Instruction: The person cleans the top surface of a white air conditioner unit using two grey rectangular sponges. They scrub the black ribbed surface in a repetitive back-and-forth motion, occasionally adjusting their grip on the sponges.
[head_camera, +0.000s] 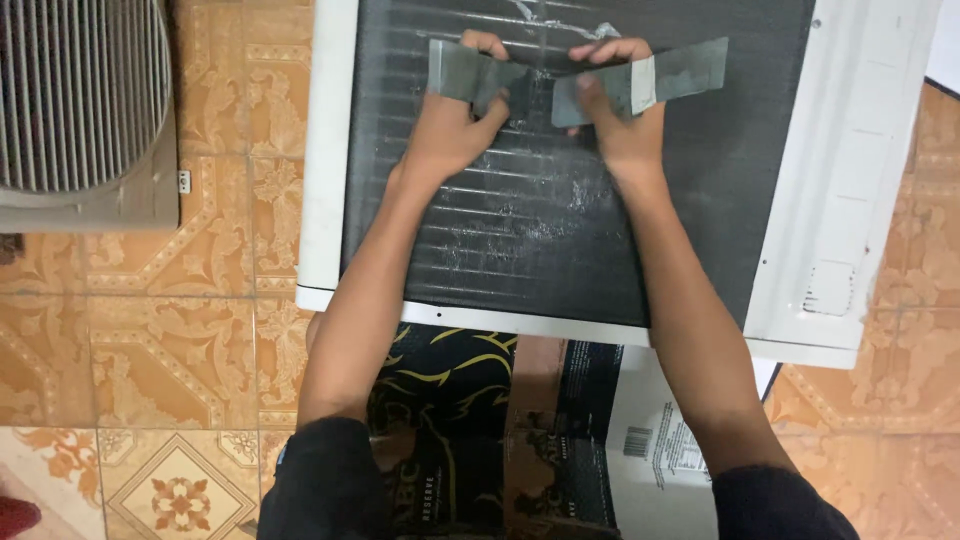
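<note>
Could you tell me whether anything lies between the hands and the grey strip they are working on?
Nothing visible does: the left hand and right hand already grip the grey strip directly, holding it over the dark coil.

There were two hands, a left hand (452, 125) and a right hand (622, 128), and two grey strips (470, 76) (655, 80). One white air conditioner (845, 190) lay flat; one fan unit (85, 100) stood beside it.

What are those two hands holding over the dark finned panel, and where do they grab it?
Each hand holds a flat grey strip by its inner end: the left hand grips the left grey strip, the right hand the right grey strip.
</note>
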